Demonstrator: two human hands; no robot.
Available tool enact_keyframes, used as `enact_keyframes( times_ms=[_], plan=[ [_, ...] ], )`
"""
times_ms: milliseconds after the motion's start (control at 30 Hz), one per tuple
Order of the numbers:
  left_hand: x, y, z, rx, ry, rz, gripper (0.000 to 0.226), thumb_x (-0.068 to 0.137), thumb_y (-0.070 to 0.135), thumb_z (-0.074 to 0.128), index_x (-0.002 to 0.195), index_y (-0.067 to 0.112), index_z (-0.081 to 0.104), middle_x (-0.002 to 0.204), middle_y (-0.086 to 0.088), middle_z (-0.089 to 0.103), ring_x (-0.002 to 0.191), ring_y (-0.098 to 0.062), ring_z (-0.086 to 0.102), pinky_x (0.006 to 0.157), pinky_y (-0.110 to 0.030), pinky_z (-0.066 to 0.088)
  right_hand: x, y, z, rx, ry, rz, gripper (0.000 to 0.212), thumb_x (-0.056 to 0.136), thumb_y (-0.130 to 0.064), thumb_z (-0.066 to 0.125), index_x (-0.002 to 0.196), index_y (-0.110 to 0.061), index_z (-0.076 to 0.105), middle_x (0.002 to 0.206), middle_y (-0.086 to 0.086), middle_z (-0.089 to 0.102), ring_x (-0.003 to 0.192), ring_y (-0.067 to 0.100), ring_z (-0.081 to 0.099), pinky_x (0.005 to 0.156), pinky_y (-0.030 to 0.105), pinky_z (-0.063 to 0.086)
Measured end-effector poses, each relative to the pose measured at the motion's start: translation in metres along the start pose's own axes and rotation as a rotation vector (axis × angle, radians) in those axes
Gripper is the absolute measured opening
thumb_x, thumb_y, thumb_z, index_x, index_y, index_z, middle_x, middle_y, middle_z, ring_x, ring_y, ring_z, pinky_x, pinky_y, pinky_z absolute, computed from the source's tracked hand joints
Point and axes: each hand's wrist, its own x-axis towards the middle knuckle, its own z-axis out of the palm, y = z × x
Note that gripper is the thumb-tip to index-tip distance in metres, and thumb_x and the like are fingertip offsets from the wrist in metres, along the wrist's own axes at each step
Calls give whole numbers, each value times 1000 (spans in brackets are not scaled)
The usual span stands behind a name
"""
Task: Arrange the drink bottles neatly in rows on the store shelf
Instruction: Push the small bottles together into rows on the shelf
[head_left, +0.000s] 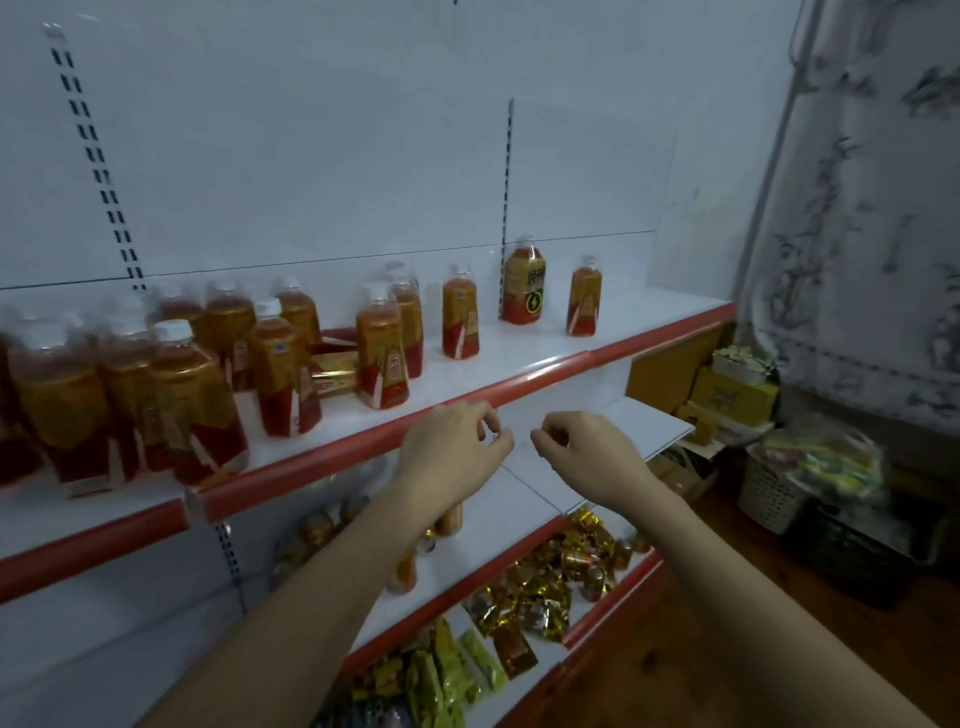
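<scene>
**Hands poised below a half-sorted shelf of drink bottles**

Both hands hover in front of the red lip of the shelf (545, 375), neither touching a bottle. Left hand (451, 448): fingers loosely curled, thumb near the fingertips, holding nothing that can be made out. Right hand (587, 453): likewise loosely curled and empty, just beside the left.

Beyond them, on the white, smooth shelf board, stand the drink bottles. A dense group (156, 384) crowds the left end, bottles touching or nearly so, without clear rows. A flat gold-and-red carton (335, 366) lies among them. Towards the right the bottles thin out: a near bottle (382, 353), one further back (460, 317), a broader bottle with a lightning mark (523, 285) against the back panel, and a last bottle (584, 301), well apart from one another.

Each bottle is clear plastic with a white screw cap, tapered shoulders and a glossy orange-and-red sleeve; the liquid appears amber.

Risk, as judged: the bottles are tall, narrow-based and slick. A reach into the crowded left group could tip one against its neighbours and topple several; a bottle pushed forward could slide over the low rounded lip onto the foil-wrapped goods (540, 592) on the shelf below.
</scene>
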Motion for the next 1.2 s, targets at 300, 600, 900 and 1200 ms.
enact_keyframes(
  times_ms=[300, 600, 900, 1200],
  plan=[
    [75, 2, 77, -15, -68, 2, 9, 94, 38, 57, 93, 31, 63, 83, 15, 62, 77, -8, 58, 56, -18, 35, 59, 101, 21, 92, -55, 69, 35, 102, -36, 50, 82, -12, 66, 74, 5, 68, 68, 22, 64, 68, 44, 57],
    [217, -3, 163, -315, -49, -28, 11, 96, 28, 57, 99, 28, 67, 91, 8, 70, 79, -9, 65, 71, -28, 56, 174, 194, 45, 145, -177, 109, 16, 101, -28, 53, 91, -22, 63, 81, -2, 68, 74, 17, 65, 73, 41, 58],
    [376, -14, 192, -535, 73, -209, 22, 91, 22, 65, 113, 23, 60, 95, 3, 65, 87, -14, 63, 73, -29, 50, 354, 197, -23, 492, 79, -67, 10, 101, -16, 55, 99, -19, 63, 91, 10, 65, 75, 20, 64, 69, 39, 59],
    [500, -26, 244, -666, 209, -380, 72, 72, 30, 86, 128, 17, 44, 115, 3, 60, 105, -15, 63, 90, -37, 55, 505, 216, -85, 495, 192, -497, 6, 101, -16, 56, 103, -19, 61, 93, -7, 64, 81, 8, 61, 72, 27, 58]
  ],
)
